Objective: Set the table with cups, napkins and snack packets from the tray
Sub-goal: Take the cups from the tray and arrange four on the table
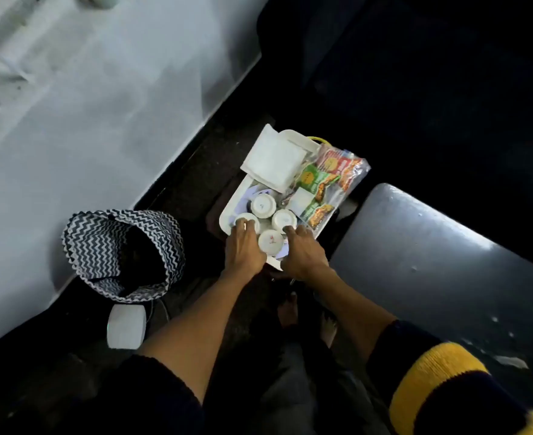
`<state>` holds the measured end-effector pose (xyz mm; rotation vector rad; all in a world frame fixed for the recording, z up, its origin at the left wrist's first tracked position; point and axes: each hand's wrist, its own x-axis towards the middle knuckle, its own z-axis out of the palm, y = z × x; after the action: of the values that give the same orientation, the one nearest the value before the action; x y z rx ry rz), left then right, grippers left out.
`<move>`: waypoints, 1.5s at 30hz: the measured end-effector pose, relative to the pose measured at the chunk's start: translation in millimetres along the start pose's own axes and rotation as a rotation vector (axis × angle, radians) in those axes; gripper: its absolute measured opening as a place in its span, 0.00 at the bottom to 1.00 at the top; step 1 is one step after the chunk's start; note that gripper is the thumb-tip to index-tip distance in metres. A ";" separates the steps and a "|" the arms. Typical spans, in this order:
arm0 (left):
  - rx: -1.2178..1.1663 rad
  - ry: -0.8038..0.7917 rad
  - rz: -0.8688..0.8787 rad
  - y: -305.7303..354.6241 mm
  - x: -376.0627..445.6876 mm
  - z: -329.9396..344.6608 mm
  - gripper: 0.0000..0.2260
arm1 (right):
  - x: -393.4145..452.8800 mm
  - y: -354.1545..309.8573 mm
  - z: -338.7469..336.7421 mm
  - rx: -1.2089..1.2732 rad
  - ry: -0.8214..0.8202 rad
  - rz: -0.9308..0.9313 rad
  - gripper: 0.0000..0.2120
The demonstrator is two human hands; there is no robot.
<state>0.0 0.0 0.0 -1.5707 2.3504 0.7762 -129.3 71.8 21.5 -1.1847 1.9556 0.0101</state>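
Note:
A white tray [225,220] lies low in front of me on a dark surface. Several white cups stand upside down on it: a far one [262,206], a left one [239,218], a right one [285,218] and a near one [270,240]. A stack of white napkins [274,160] rests on the tray's far end. Colourful snack packets [318,180] in a clear bag lie along its right side. My left hand [244,249] has its fingers closed over the left cup. The fingers of my right hand [302,252] are closed on the right cup. The near cup stands between both hands.
A black-and-white zigzag basket [123,255] stands open to the left of the tray, with a white cylinder [126,326] lying just below it. A grey tabletop [441,246] reaches in from the right. A pale wall [70,120] fills the left. My bare feet [288,309] are below the tray.

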 end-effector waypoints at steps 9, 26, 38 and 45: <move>0.018 -0.092 0.034 -44.6 40.8 10.2 0.39 | 38.4 -25.8 41.0 -0.460 0.110 -0.180 0.36; -0.300 0.163 -0.278 -42.0 26.2 7.4 0.30 | 13.5 2.8 33.6 -0.160 0.342 -0.134 0.30; -1.624 -0.536 -0.397 40.9 -49.3 16.0 0.27 | -75.0 119.4 1.8 1.778 0.063 0.228 0.13; -1.250 -0.513 -0.219 123.5 -91.5 77.7 0.29 | -149.0 218.2 11.2 1.730 0.120 0.216 0.29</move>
<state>-83.1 150.2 13.8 -1.5550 1.2247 2.4674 -251.4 306.3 26.9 0.2003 1.3289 -1.3394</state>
